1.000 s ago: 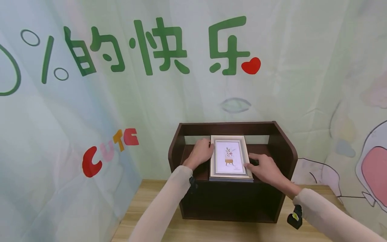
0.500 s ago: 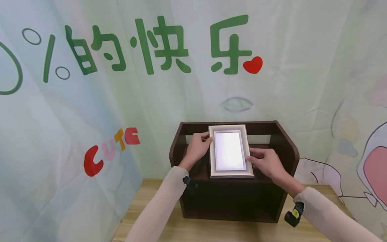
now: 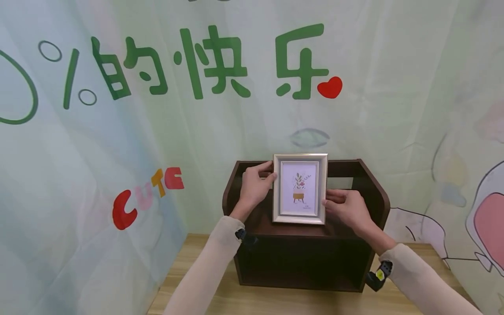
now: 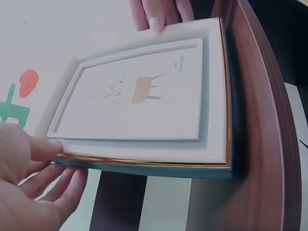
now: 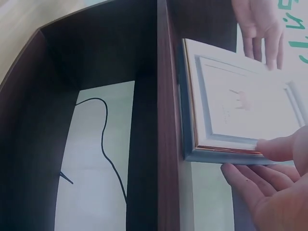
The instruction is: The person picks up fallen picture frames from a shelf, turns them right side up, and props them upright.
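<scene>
A pale-gold picture frame (image 3: 299,219) with a print of a potted plant stands nearly upright on the upper level of a dark brown shelf (image 3: 299,262). My left hand (image 3: 255,186) pinches its left edge, thumb on the front and fingers behind. On the opposite edge, lower down, my right hand (image 3: 348,210) grips it the same way. The left wrist view shows the frame's raised inner border and blue-grey side, with the left thumb (image 4: 45,148) on the front. In the right wrist view, the right thumb (image 5: 276,148) presses the front face near the edge.
The shelf stands on a light wood table (image 3: 208,262), with an open lower compartment below the frame and raised side panels beside both hands. Behind hangs a printed cloth (image 3: 220,127) with green characters and a red heart.
The picture frame has tilted up from lying nearly flat on the shelf to nearly upright. Both hands have kept to its edges, and the glare on the print has gone.
</scene>
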